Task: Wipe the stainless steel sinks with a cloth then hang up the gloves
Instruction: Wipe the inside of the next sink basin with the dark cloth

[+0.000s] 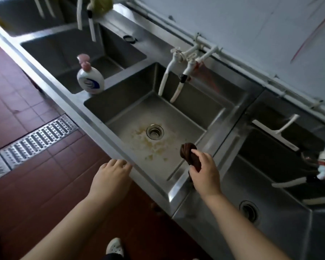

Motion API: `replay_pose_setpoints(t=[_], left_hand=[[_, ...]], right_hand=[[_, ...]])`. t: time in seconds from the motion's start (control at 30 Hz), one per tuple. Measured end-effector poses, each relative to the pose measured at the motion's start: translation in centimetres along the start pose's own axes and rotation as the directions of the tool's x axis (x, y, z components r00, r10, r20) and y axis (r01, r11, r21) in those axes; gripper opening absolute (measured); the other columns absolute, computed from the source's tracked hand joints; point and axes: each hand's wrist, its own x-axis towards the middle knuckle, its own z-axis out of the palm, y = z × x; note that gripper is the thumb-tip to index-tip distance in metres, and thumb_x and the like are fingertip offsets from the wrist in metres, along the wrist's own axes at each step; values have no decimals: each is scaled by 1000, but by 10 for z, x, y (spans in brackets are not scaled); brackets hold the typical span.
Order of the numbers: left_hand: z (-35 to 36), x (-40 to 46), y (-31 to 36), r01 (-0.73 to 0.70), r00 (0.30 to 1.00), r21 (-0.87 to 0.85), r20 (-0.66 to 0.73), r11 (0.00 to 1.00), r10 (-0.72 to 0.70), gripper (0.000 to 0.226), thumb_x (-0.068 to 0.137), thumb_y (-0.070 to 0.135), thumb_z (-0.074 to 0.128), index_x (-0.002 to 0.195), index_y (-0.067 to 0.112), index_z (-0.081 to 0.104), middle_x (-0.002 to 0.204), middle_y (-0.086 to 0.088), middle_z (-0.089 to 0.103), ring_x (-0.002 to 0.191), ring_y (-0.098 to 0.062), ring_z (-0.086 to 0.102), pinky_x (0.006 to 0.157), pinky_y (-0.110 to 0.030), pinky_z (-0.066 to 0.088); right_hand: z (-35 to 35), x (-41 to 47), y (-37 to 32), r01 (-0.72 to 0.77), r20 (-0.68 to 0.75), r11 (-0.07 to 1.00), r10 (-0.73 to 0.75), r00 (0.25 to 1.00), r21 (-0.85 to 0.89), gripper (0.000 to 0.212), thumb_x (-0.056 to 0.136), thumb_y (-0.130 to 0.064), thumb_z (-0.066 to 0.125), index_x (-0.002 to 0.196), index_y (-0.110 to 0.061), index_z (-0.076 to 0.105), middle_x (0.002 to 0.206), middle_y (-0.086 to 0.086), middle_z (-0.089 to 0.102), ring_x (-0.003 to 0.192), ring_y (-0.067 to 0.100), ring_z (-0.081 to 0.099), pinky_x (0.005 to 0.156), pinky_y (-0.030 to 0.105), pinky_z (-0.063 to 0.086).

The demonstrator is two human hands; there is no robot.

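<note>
A twisted brown cloth (190, 156) was gripped by the right hand (204, 173) over the middle sink (178, 111). The left hand (112, 177) was laid with relaxed fingers on its front rim.

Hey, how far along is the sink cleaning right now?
Barely started. The middle sink still has yellowish residue around its drain. The right hand holds a twisted brown cloth over it; the left hand rests on the rim. Wiping remains; no gloves visible.

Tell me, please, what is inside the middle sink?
The middle sink holds a round metal drain and pale yellowish residue spread over its floor. The right hand grips a twisted brown cloth over it, hiding the floor beneath.
</note>
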Motion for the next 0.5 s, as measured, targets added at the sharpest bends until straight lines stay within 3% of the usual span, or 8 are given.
replay_pose_setpoints(t=[0.17, 0.33, 0.5], left_hand=[[-23, 14, -64, 10, 1000, 17, -17, 1000, -10, 41, 95, 40, 41, 134, 29, 46, 135, 8, 48, 125, -15, 43, 101, -30, 35], [-19, 48, -89, -7, 1000, 3, 11, 1000, 7, 42, 94, 38, 44, 135, 32, 44, 136, 11, 47, 126, -14, 42, 101, -29, 35], [-4, 94, -103, -20, 997, -8, 79, 1000, 21, 45, 92, 38, 49, 136, 31, 45, 137, 10, 47, 127, -14, 41, 102, -30, 35]], right_hand=[[37, 16, -52, 23, 0, 1000, -23, 1000, 1, 46, 86, -9, 60, 129, -25, 53, 108, -13, 46, 101, 8, 50, 79, 19, 41], [63, 35, -59, 2, 33, 1000, -1, 999, -5, 47, 85, -12, 61, 129, -28, 53, 113, -14, 49, 103, 3, 47, 81, 12, 37], [97, 72, -45, -87, 77, 996, 86, 993, 14, 46, 85, -12, 61, 127, -28, 55, 120, -12, 54, 109, 6, 51, 87, 19, 41]])
